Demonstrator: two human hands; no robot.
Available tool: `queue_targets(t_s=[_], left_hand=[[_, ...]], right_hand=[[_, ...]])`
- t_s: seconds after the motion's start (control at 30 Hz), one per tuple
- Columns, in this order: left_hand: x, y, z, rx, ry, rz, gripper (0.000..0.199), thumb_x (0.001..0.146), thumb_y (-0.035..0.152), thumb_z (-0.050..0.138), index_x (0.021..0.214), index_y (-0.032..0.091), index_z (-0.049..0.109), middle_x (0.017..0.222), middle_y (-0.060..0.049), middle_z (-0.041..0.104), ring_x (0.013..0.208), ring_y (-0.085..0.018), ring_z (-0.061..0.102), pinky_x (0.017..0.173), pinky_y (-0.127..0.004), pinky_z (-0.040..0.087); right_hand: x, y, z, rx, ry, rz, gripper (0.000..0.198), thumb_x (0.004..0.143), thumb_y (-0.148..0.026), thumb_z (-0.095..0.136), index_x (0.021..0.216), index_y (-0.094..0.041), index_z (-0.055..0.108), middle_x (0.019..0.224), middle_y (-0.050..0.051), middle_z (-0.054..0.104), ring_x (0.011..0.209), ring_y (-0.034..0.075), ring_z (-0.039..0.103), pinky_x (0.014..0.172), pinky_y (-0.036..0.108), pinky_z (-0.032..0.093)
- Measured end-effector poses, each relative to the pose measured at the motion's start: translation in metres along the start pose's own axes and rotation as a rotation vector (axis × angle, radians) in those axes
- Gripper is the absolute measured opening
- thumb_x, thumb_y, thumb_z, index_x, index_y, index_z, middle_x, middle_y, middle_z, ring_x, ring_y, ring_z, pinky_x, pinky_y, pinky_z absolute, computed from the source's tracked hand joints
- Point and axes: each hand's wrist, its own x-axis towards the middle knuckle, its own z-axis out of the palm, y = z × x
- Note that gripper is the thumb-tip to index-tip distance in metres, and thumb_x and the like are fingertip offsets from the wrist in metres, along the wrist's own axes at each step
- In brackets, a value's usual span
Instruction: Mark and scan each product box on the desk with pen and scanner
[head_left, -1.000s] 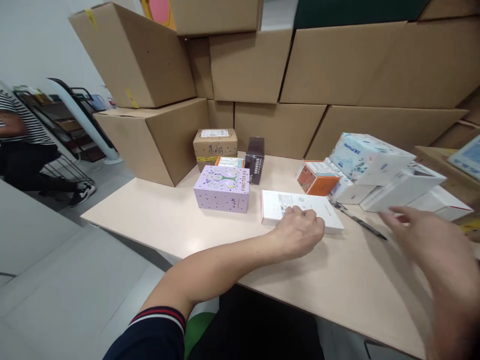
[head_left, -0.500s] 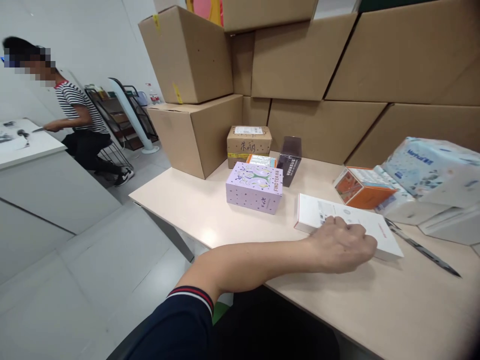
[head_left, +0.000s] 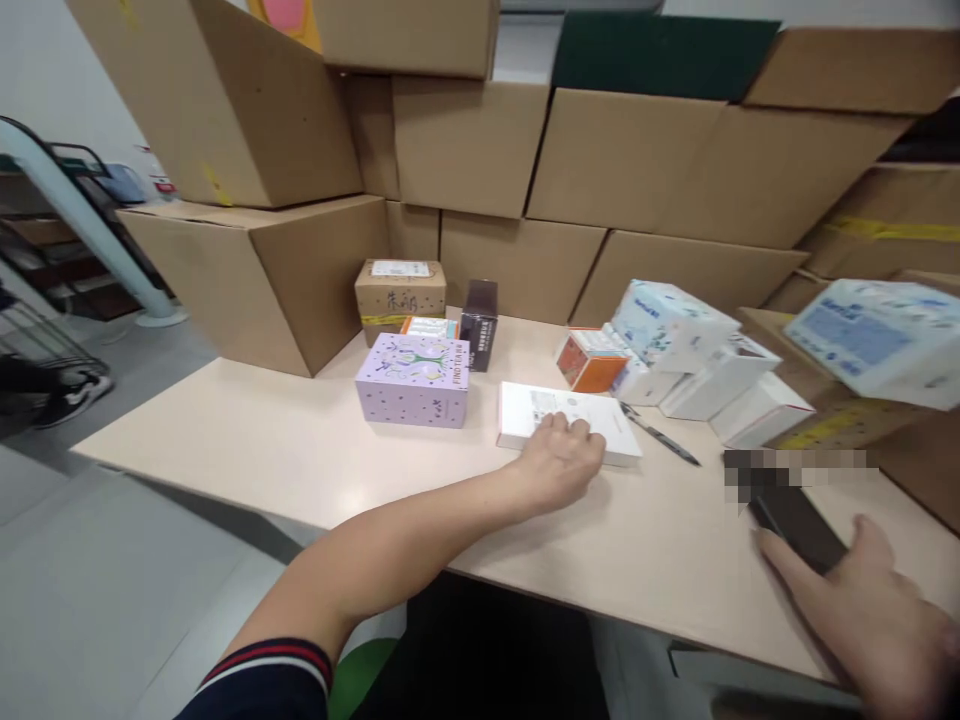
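A flat white box [head_left: 517,425] with small print on its top lies on the table. My left hand [head_left: 562,460] rests at its near side with curled fingers pressed onto it. Low at the right, my right hand [head_left: 862,600] is closed round a black oblong object [head_left: 802,525], thumb on one side and fingers on the other. The far end of that object is pixelated, so its kind does not show. A dark, pointed pen-like or blade-like tool [head_left: 664,438] lies between the white box and my right hand.
A lilac tea box [head_left: 412,385], a dark box [head_left: 480,325] and a small carton [head_left: 401,290] stand at the left. An orange box [head_left: 592,360] and tissue packs [head_left: 667,325] stand behind the white box. Large cardboard boxes [head_left: 480,150] wall off the back.
The view has swung to the right. My right hand has come into sight with the black oblong object. My left hand stays at the white box.
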Motion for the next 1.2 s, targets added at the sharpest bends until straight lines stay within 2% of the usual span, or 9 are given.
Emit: queue_targets(t_s=[0.03, 0.13, 0.23, 0.3, 0.4, 0.57, 0.67, 0.9, 1.2], left_hand=[[0.000, 0.000, -0.002, -0.004, -0.007, -0.009, 0.025, 0.085, 0.007, 0.045, 0.103, 0.007, 0.063, 0.100, -0.021, 0.064, 0.096, -0.033, 0.060, 0.085, -0.047, 0.046], [0.000, 0.001, -0.007, 0.005, -0.012, -0.028, 0.025, 0.083, 0.007, 0.047, 0.102, 0.007, 0.064, 0.101, -0.021, 0.065, 0.100, -0.034, 0.059, 0.087, -0.047, 0.046], [-0.002, 0.007, -0.009, -0.041, 0.031, -0.007, 0.024, 0.084, 0.010, 0.047, 0.098, 0.008, 0.066, 0.108, -0.022, 0.065, 0.107, -0.036, 0.055, 0.089, -0.048, 0.045], [-0.004, 0.014, -0.008, -0.207, 0.052, -0.009, 0.025, 0.085, 0.015, 0.047, 0.097, 0.011, 0.068, 0.109, -0.020, 0.066, 0.107, -0.035, 0.055, 0.089, -0.047, 0.046], [-0.003, 0.025, -0.002, -0.735, 0.032, -0.178, 0.028, 0.087, 0.023, 0.047, 0.103, 0.017, 0.070, 0.101, -0.013, 0.070, 0.098, -0.029, 0.061, 0.091, -0.044, 0.046], [0.008, 0.030, -0.001, -1.948, 0.015, -0.722, 0.029, 0.085, 0.029, 0.048, 0.105, 0.016, 0.065, 0.097, -0.009, 0.070, 0.078, -0.019, 0.065, 0.083, -0.034, 0.049], [0.012, 0.026, -0.006, -2.311, 0.118, -0.760, 0.024, 0.087, 0.028, 0.045, 0.096, 0.015, 0.063, 0.089, -0.007, 0.069, 0.074, -0.016, 0.065, 0.078, -0.030, 0.050], [0.013, 0.026, -0.007, -2.408, 0.129, -0.808, 0.027, 0.096, 0.023, 0.040, 0.092, 0.013, 0.064, 0.089, -0.010, 0.070, 0.074, -0.015, 0.065, 0.077, -0.029, 0.053], [0.013, 0.026, -0.004, -2.372, 0.149, -0.852, 0.025, 0.095, 0.020, 0.044, 0.091, 0.010, 0.067, 0.086, -0.010, 0.070, 0.071, -0.015, 0.065, 0.074, -0.029, 0.053]], right_hand=[[0.001, -0.014, -0.003, -0.036, -0.051, 0.035, 0.105, 0.078, -0.070, 0.059, 0.157, -0.007, 0.030, 0.108, 0.036, 0.062, 0.116, 0.049, 0.057, 0.093, 0.064, 0.039], [-0.009, -0.045, -0.011, 0.059, -0.116, 0.098, 0.109, 0.074, -0.070, 0.060, 0.156, -0.005, 0.030, 0.104, 0.032, 0.065, 0.114, 0.049, 0.059, 0.088, 0.059, 0.043], [-0.032, -0.061, -0.013, 0.248, -0.082, 0.102, 0.105, 0.072, -0.069, 0.061, 0.156, -0.014, 0.031, 0.122, 0.025, 0.064, 0.113, 0.045, 0.060, 0.088, 0.056, 0.046], [-0.048, -0.074, -0.011, 0.383, -0.033, 0.064, 0.103, 0.072, -0.068, 0.062, 0.157, -0.019, 0.030, 0.132, 0.020, 0.060, 0.117, 0.043, 0.058, 0.092, 0.055, 0.046], [-0.068, -0.101, -0.004, 0.538, 0.029, -0.036, 0.103, 0.073, -0.065, 0.065, 0.157, -0.018, 0.027, 0.136, 0.019, 0.056, 0.122, 0.039, 0.055, 0.097, 0.055, 0.044], [-0.085, -0.146, 0.014, 0.625, 0.105, -0.207, 0.096, 0.079, -0.057, 0.066, 0.156, -0.017, 0.026, 0.140, 0.021, 0.051, 0.129, 0.038, 0.049, 0.102, 0.057, 0.042], [-0.088, -0.154, 0.022, 0.564, 0.144, -0.322, 0.089, 0.083, -0.052, 0.065, 0.156, -0.016, 0.028, 0.140, 0.022, 0.051, 0.131, 0.038, 0.046, 0.102, 0.058, 0.041], [-0.089, -0.150, 0.026, 0.437, 0.192, -0.461, 0.084, 0.085, -0.048, 0.066, 0.154, -0.015, 0.032, 0.136, 0.023, 0.054, 0.123, 0.038, 0.051, 0.099, 0.058, 0.043], [-0.089, -0.148, 0.029, 0.403, 0.193, -0.509, 0.084, 0.085, -0.050, 0.065, 0.154, -0.017, 0.031, 0.138, 0.022, 0.054, 0.125, 0.038, 0.052, 0.099, 0.058, 0.045]])
